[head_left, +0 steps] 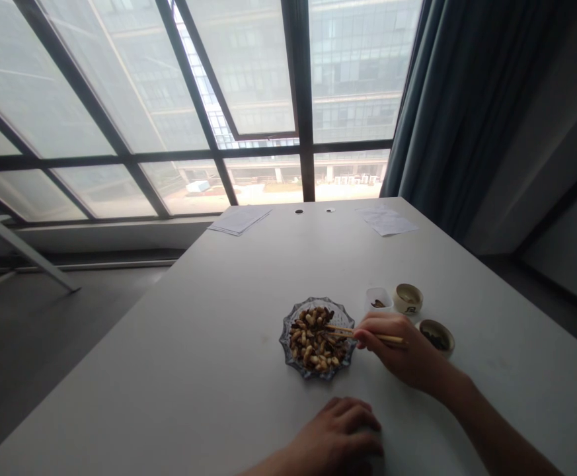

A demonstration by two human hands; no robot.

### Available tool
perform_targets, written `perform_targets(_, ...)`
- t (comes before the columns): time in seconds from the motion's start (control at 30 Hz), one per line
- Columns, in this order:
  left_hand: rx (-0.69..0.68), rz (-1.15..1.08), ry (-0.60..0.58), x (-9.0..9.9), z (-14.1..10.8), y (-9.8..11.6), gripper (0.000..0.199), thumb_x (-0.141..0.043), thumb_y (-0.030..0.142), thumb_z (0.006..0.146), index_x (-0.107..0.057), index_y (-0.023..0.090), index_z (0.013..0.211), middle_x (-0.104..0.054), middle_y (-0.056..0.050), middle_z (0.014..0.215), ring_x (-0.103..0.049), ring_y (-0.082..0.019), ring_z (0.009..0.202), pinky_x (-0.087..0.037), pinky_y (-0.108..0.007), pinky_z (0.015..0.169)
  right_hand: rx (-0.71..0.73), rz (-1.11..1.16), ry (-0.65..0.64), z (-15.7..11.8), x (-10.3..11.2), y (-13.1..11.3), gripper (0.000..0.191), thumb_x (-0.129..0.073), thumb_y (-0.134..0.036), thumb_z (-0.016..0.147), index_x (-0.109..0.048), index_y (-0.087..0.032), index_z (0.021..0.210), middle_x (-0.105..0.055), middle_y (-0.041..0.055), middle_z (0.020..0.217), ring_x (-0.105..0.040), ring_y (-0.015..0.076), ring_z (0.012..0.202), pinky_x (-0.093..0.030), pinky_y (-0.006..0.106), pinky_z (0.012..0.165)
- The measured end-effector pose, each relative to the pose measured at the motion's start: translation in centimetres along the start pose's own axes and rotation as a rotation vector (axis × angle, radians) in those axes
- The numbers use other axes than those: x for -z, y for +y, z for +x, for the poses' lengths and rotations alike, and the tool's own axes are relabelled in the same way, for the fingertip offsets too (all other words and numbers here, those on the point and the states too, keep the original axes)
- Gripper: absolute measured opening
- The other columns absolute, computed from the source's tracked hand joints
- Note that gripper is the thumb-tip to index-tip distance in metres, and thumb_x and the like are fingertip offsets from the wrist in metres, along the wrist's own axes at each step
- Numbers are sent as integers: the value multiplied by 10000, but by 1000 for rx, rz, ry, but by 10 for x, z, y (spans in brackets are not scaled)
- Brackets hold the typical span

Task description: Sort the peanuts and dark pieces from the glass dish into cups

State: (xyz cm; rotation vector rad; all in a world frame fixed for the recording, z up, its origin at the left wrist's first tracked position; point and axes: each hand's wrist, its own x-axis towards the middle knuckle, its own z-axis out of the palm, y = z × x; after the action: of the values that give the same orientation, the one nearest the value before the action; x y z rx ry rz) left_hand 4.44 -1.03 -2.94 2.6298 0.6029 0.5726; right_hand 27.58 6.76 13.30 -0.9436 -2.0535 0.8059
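My right hand (397,347) is closed around a pair of wooden chopsticks (391,340). Their tips reach into a heap of unshelled peanuts (312,357) mixed with small dark pieces, whose kind I cannot make out. The heap fills much of a clear glass dish (346,320) with a pointed, scalloped rim. Nearer to me, my left hand (340,430) lies palm down on the table with its fingers stretched to the right, holding nothing visible. Just beyond my right hand stands a small clear plastic container (378,294) with a few dark pieces inside.
Behind my right hand are a beige ceramic bowl (408,301) with a dark mark and another small bowl (435,336) holding dark pieces. Papers lie at the far left (241,220) and far right of the white table (209,344). Windows and a blue curtain (431,119) stand beyond.
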Motion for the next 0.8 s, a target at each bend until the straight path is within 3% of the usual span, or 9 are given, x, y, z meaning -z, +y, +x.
perform_targets(0.13,6,-4,1,0,0,1,191,-818,357,1090,-721,287,1238,-769,-22,1381,-675,-246,1394,-492,-355,1231,-29,33,64,1,3,-4,540,-585,-537,1176,-802,-190,823,-771,62,808,-711,194,767,-504,326,763)
perform_targets(0.37,6,-6,-7,2,2,2,238,-847,320,1055,-717,286,1251,-767,-22,1370,-668,-253,1400,-487,-368,1249,-95,20,-8,2,-7,-7,672,-535,-708,1139,-830,-186,834,-784,81,813,-711,203,746,-526,314,704)
perform_targets(0.57,-2,10,-35,4,3,2,256,-861,318,1041,-717,280,1249,-762,-26,1376,-669,-255,1391,-506,-362,1226,-114,0,78,2,-11,-5,680,-530,-662,1155,-822,-184,770,-801,76,739,-727,204,699,-533,320,679)
perform_targets(0.67,7,21,-54,5,3,2,252,-867,339,1044,-718,281,1239,-761,-29,1376,-674,-258,1385,-507,-363,1225,-97,-3,145,1,-2,-13,675,-530,-642,1160,-816,-186,753,-800,85,724,-738,212,677,-563,330,672)
perform_targets(0.8,-9,-21,1,7,3,4,191,-816,357,1092,-713,278,1232,-769,-22,1382,-679,-244,1386,-494,-346,1229,-162,15,306,-10,27,-29,607,-609,-660,1121,-858,-200,814,-829,102,761,-793,239,664,-630,336,637)
